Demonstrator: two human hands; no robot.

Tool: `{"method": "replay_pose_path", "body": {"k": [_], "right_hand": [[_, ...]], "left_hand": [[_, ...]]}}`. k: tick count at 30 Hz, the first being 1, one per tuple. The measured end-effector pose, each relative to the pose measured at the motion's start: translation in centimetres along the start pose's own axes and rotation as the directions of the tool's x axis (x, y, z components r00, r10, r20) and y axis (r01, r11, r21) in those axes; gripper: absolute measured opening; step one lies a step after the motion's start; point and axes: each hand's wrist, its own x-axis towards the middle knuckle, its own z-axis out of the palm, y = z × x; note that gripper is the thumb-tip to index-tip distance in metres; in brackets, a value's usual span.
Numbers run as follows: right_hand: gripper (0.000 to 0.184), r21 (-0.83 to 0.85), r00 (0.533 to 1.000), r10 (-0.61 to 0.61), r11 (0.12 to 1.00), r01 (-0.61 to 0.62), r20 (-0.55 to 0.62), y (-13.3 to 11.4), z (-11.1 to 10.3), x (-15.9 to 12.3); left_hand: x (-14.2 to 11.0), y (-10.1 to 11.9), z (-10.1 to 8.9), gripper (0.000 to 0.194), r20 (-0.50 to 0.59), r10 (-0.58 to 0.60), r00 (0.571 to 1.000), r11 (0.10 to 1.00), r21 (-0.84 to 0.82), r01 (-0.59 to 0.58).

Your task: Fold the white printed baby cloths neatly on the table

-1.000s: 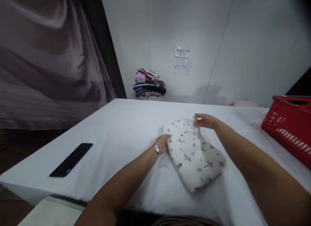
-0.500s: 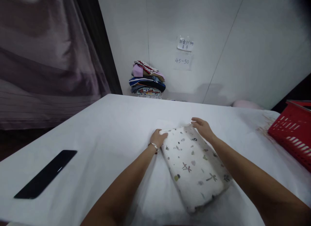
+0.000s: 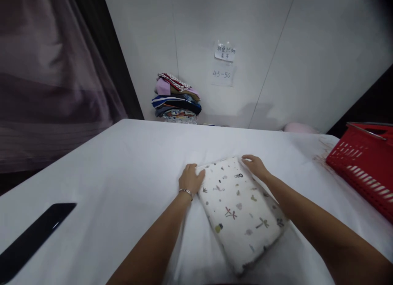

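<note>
A folded white cloth with small printed figures (image 3: pixel 238 209) lies flat on the white table (image 3: pixel 129 166), slanting from the middle toward the lower right. My left hand (image 3: pixel 190 179), with a thin bracelet at the wrist, rests at the cloth's far left corner, fingers curled against its edge. At the far right corner my right hand (image 3: pixel 255 165) lies with fingers bent over the edge. Both hands touch the cloth without lifting it.
A red plastic basket (image 3: pixel 362 162) stands at the table's right edge. A black phone (image 3: pixel 30 238) lies at the near left. A stack of folded clothes (image 3: pixel 176 99) sits against the back wall under two paper notes (image 3: pixel 224 64). A purple curtain hangs at left.
The cloth's raised far end has been laid flat. Both hands moved to its far corners. The view shifted right and forward, so the phone slid toward the lower left.
</note>
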Motion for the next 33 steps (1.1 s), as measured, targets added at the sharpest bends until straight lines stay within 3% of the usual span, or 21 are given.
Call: {"method": "replay_pose_path", "body": {"k": [3, 5, 12, 19, 28, 33], "right_hand": [[0.026, -0.049, 0.999, 0.029, 0.998, -0.028, 0.018, -0.3, 0.8, 0.1], [0.026, -0.079, 0.999, 0.039, 0.996, -0.037, 0.015, -0.7, 1.6, 0.1], [0.019, -0.196, 0.999, -0.014, 0.981, 0.006, -0.041, -1.8, 2.6, 0.1], [0.018, -0.283, 0.995, -0.099, 0.955, 0.089, -0.020, -1.8, 2.6, 0.0], [0.020, -0.219, 0.995, -0.090, 0.972, 0.080, -0.035, -1.4, 2.9, 1.4], [0.018, -0.249, 1.000, -0.015, 0.968, 0.017, 0.008, -1.5, 3.1, 2.3]], "left_hand": [[0.0, -0.5, 0.3, 0.028, -0.032, 0.128, 0.991, 0.991, -0.045, -0.129], [0.1, -0.7, 0.4, 0.026, -0.031, 0.153, 0.988, 0.985, -0.073, -0.155], [0.5, -0.9, 0.7, 0.029, 0.034, 0.098, 0.995, 0.991, -0.098, -0.094], [0.5, -0.8, 0.6, 0.027, 0.036, 0.093, 0.995, 0.992, -0.091, -0.089], [0.5, -0.8, 0.7, 0.027, 0.037, 0.082, 0.996, 0.994, -0.078, -0.079], [0.5, -0.8, 0.5, 0.027, 0.037, 0.068, 0.997, 0.995, -0.077, -0.065]]}}
